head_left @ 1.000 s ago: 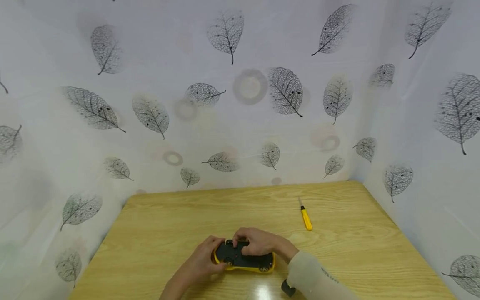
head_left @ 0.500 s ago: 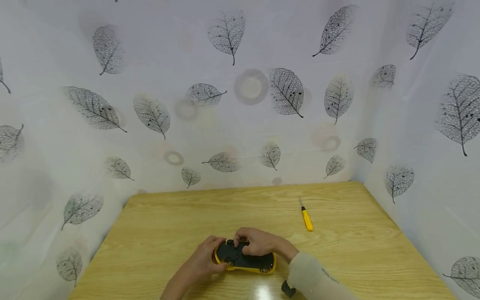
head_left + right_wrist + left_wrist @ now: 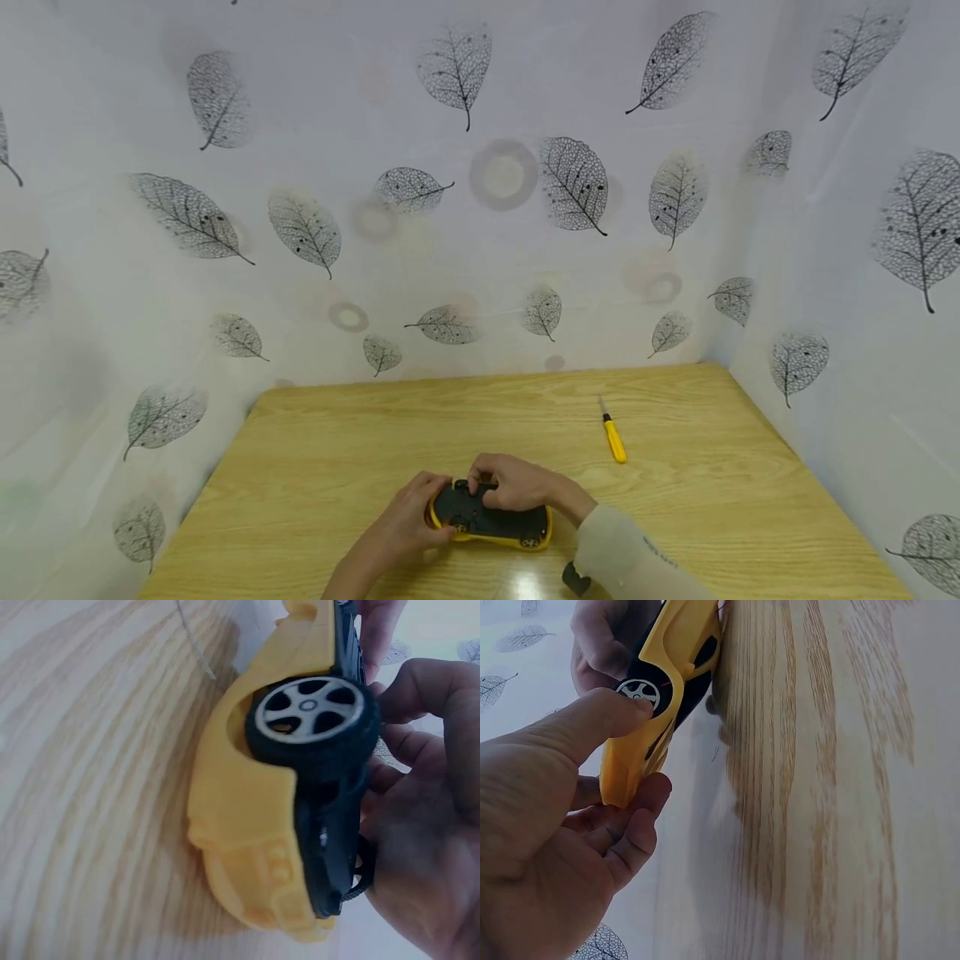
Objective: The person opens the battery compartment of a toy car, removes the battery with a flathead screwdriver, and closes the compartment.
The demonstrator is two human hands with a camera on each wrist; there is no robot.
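A yellow toy car [image 3: 495, 523] lies upside down on the table, its black underside facing up. My left hand [image 3: 405, 521] grips its left end. In the left wrist view the thumb [image 3: 607, 720] presses by a silver-spoked wheel [image 3: 639, 693], fingers on the opposite side. My right hand [image 3: 517, 483] bends over the underside, with thumb and forefinger touching it near the middle. Whether they pinch a small part there is hidden. The right wrist view shows the car's yellow side, a black-tyred wheel [image 3: 307, 712] and the right hand's curled fingers [image 3: 409, 742] against the underside.
A yellow-handled screwdriver [image 3: 613, 437] lies at the back right of the wooden table [image 3: 337, 450], tip away from me. A small black piece [image 3: 576, 578] sits by the right sleeve [image 3: 630, 550]. A leaf-printed white curtain [image 3: 450, 250] borders the table.
Both hands stay on the toy car with almost no visible movement. The whole view has shifted very slightly.
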